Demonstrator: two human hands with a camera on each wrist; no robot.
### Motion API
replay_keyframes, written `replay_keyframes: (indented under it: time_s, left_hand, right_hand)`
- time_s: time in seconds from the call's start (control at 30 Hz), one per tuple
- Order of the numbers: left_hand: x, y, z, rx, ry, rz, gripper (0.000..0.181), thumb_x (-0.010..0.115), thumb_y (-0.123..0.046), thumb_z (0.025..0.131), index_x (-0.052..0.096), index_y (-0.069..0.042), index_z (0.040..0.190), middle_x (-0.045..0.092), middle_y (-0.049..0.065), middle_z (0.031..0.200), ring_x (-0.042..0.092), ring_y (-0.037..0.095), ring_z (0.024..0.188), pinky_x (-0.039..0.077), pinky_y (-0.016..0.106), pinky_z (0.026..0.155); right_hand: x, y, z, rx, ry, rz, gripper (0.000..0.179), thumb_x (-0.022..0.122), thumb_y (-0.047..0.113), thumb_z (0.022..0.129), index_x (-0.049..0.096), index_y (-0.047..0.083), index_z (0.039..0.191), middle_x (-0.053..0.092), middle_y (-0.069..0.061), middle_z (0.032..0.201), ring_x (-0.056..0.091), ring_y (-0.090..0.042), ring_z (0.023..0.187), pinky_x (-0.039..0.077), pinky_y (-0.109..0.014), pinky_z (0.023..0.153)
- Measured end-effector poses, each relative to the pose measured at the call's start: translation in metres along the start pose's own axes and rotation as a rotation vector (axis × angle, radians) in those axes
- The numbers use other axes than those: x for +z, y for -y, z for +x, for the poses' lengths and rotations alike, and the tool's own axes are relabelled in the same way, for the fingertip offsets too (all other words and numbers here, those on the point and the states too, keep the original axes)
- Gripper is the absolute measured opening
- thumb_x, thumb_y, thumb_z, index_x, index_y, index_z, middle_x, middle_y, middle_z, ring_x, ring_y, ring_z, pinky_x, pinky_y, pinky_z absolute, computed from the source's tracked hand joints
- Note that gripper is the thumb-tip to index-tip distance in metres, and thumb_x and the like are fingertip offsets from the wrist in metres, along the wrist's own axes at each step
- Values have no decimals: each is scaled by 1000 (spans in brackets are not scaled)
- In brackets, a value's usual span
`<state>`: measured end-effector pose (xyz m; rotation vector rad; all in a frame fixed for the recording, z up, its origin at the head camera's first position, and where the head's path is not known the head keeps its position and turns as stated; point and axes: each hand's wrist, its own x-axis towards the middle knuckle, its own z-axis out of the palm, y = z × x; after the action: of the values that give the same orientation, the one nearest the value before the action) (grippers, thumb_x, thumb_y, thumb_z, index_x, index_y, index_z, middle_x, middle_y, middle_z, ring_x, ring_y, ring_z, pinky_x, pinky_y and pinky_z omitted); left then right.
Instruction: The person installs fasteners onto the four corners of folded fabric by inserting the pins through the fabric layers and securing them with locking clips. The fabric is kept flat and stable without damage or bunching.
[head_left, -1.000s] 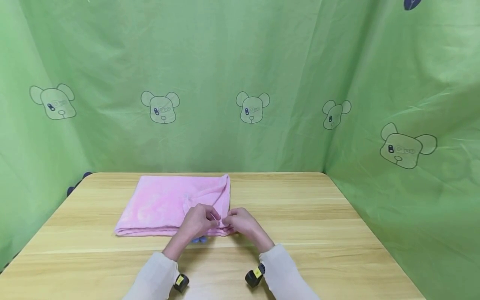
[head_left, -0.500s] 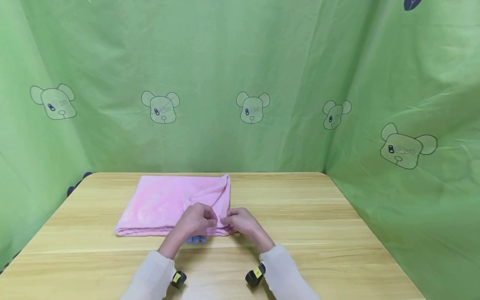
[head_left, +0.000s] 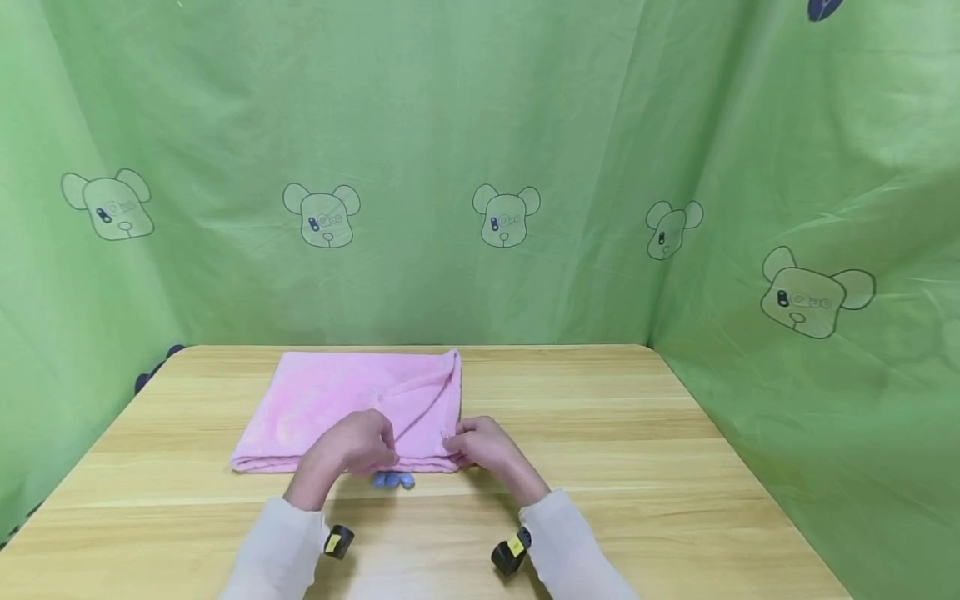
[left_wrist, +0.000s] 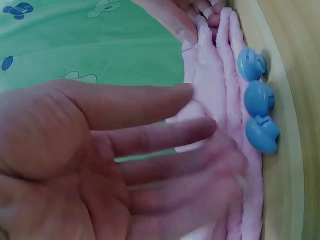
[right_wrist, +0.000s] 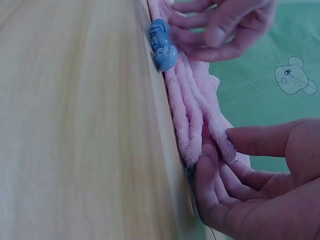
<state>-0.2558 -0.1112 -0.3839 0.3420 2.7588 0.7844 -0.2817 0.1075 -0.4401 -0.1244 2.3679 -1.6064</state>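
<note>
A folded pink plush blanket (head_left: 322, 392) lies on the table, a flap turned at its right side. My right hand (head_left: 486, 443) pinches its near right corner; in the right wrist view the thumb lies on a top layer (right_wrist: 220, 135) with the fingers tucked among the layers. Over the blanket's near edge hovers my left hand (head_left: 358, 442), its fingers (left_wrist: 165, 135) extended and holding nothing in the left wrist view. Close by, three small rounded blue plastic pieces with slots, the middle one (left_wrist: 258, 98) among them, sit in a row along that edge.
The wooden table (head_left: 600, 467) extends in front of the blanket and to its right. A green curtain (head_left: 420, 267) with bear-head outlines encloses the back and sides. Each wrist wears a small black camera, such as the right one (head_left: 507, 557).
My left hand has let go near the blanket's corner and moved left and toward me, uncovering the blue pieces. The right hand stays at the corner.
</note>
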Motion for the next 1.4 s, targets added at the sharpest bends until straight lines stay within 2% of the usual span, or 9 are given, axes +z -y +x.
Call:
replay_keyframes:
  time_s: [0.1,0.2,0.53,0.7,0.8,1.0,1.1,1.23,1.4]
  left_hand:
    - [0,-1,-4,-73,56,-9,14,76,-4,83,64,-9,77,64,8,69,53,15,53,46,27,51]
    - [0,-4,-7,-116,80,-19,15,74,1,82,63,-9,79,61,7,71,49,14,52,42,24,46]
    - [7,-11,-5,-176,81,23,20,74,8,77,66,-3,91,62,9,82,43,11,50,39,22,44]
    - [13,-10,-3,-129,35,121,20,73,11,74,61,-4,78,60,8,73,50,16,55,43,25,47]
    - [14,-8,-1,-106,14,158,18,69,11,76,60,-4,77,60,8,71,52,18,58,44,26,49]
    - [10,-5,-1,-123,51,141,12,60,10,85,64,0,90,60,10,77,53,18,58,44,25,46]
    - [8,-5,-1,-75,36,118,9,60,6,87,64,-1,87,60,10,75,52,18,59,44,27,49]
    - [9,-5,7,35,-65,38,5,67,2,83,67,-3,83,63,8,74,55,20,65,49,33,59]
    - [19,-4,24,131,-231,-85,17,69,-1,82,73,0,99,72,9,85,65,21,76,57,40,75]
  right_hand:
    - [-1,-1,1,-2,6,-5,7,67,6,88,64,2,84,64,-5,76,63,-15,69,54,-27,65]
    - [-1,-1,1,-2,9,-8,6,67,6,88,64,2,84,64,-5,76,63,-15,69,54,-27,65]
    - [-2,-1,2,9,6,-13,8,68,8,90,63,2,86,63,-5,78,61,-16,71,54,-28,66]
    - [-1,1,1,11,11,-7,8,67,8,90,63,2,87,63,-5,79,61,-16,71,53,-27,66]
    - [-1,2,0,6,15,-10,8,67,8,90,64,1,88,63,-5,79,61,-16,72,54,-28,66]
    - [0,4,1,-4,19,-25,9,67,8,90,64,0,90,63,-5,80,61,-17,73,54,-29,68]
    - [0,4,1,3,22,-21,8,67,7,90,64,0,89,63,-5,80,61,-16,72,54,-28,68]
    - [-1,3,0,6,17,-15,7,67,7,89,63,1,87,63,-5,79,61,-16,72,54,-28,67]
    - [-1,1,0,9,17,-12,8,68,7,89,63,1,86,64,-6,78,62,-16,71,54,-28,66]
